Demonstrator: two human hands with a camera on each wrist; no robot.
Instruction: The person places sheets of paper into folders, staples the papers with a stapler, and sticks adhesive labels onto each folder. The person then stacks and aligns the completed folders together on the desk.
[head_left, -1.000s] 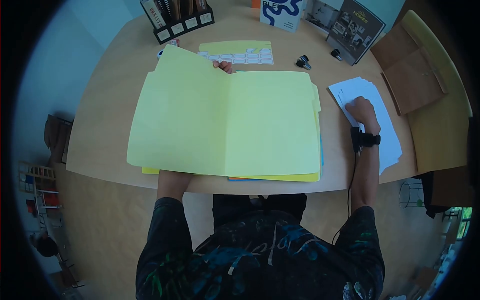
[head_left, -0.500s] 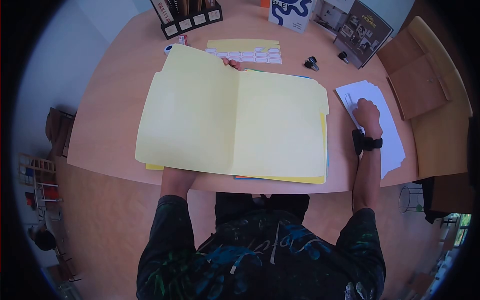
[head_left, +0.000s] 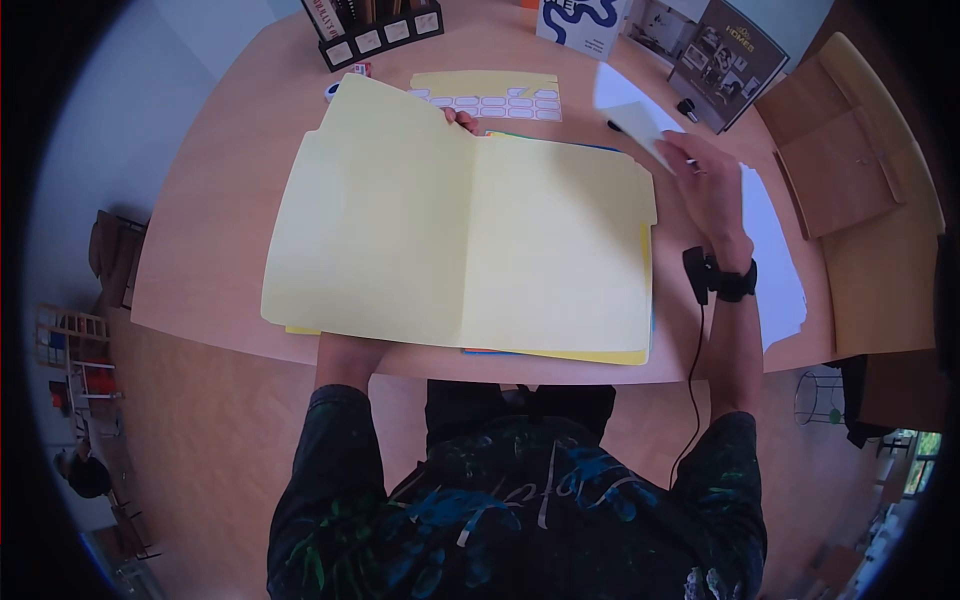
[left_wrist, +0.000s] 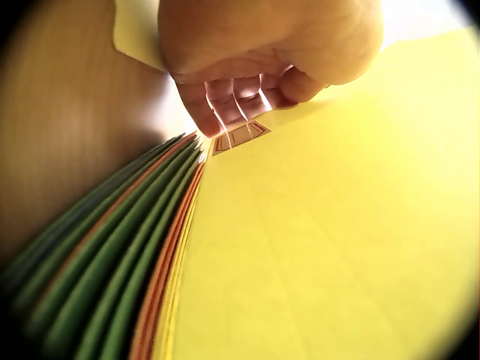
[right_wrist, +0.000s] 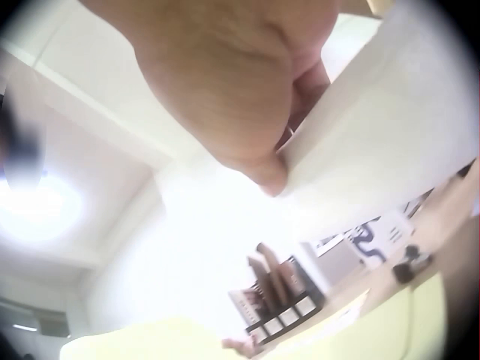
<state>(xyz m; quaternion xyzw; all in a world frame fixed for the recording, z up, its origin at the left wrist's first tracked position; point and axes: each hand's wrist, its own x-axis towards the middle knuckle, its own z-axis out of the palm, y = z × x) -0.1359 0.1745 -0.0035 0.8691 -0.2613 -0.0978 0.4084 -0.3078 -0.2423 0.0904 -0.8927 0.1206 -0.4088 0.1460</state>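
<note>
A pale yellow folder [head_left: 560, 240] lies spread on a stack of coloured folders [left_wrist: 124, 277], its left flap raised over my left forearm. My left hand [head_left: 462, 121] is mostly hidden by that flap; its fingertips show at the top edge near the fold. In the left wrist view its bent fingers hold the yellow folder's edge beside a small label [left_wrist: 240, 137]. To the right, my right hand [head_left: 708, 190] pinches a white sheet of paper [right_wrist: 382, 135] between thumb and fingers, raised and bent. Below it rests a white paper stack [head_left: 775, 265].
Behind the folder lies a label sheet [head_left: 485, 95], with a black book holder [head_left: 385, 35] farther back. A dark clip [head_left: 686, 109] and an upright dark book [head_left: 728, 65] stand beyond my right hand. Brown envelopes [head_left: 835, 170] line the right edge.
My right hand has gone from resting on the paper stack to lifting a white sheet up and leftward. The left hand and folder hold nearly the same place.
</note>
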